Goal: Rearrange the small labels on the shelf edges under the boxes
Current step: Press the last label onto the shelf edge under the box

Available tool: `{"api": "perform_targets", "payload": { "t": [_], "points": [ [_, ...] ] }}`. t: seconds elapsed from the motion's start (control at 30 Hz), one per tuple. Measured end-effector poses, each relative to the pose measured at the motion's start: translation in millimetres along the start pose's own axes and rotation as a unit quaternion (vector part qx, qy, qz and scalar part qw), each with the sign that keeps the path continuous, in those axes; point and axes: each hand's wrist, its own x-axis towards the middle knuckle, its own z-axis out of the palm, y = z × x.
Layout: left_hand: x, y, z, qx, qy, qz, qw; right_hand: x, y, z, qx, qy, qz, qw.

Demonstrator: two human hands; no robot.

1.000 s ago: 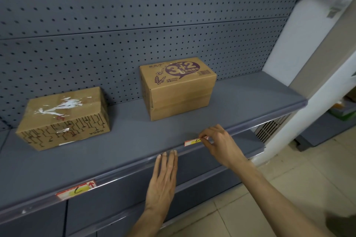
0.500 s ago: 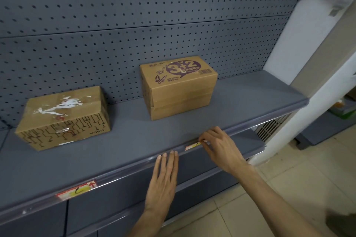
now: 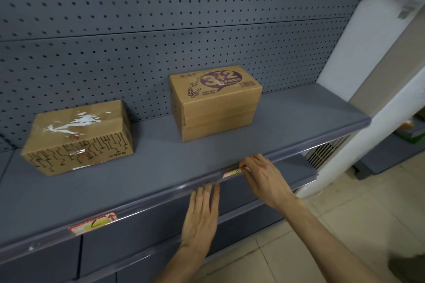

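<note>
Two cardboard boxes stand on the grey shelf [image 3: 299,122]: a taped box [image 3: 78,135] on the left and a printed "3+2" box [image 3: 216,101] in the middle. A red-and-yellow label [image 3: 93,223] sits in the shelf edge strip below the taped box. A second small label [image 3: 231,173] is in the strip below the printed box. My right hand [image 3: 264,178] pinches the right end of that label with thumb and fingers. My left hand [image 3: 202,218] lies flat, fingers together, with its fingertips against the strip just left of it.
A grey pegboard wall [image 3: 161,18] backs the shelf. A lower shelf [image 3: 296,171] juts out beneath. A white pillar [image 3: 345,149] stands to the right, with tiled floor [image 3: 333,220] below and another low shelf unit [image 3: 391,156] at far right.
My right hand has pushed the label down into the edge strip and shifted slightly; the label sits flatter than a second ago. My left hand has stayed where it was.
</note>
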Motion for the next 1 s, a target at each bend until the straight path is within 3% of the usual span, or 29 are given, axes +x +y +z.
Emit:
{"api": "perform_targets", "payload": {
  "t": [0.27,0.43,1.0],
  "points": [
    [6,-7,-14,0.055,0.012,0.017,0.998,-2,1,6,0.020,0.014,0.002,1.000],
    [9,-4,-22,0.030,-0.027,0.008,0.999,-1,0,5,0.031,0.002,0.005,1.000],
    [13,0,-31,-0.016,-0.053,-0.013,0.998,14,1,-9,0.021,-0.024,-0.025,0.999]
  ]
}}
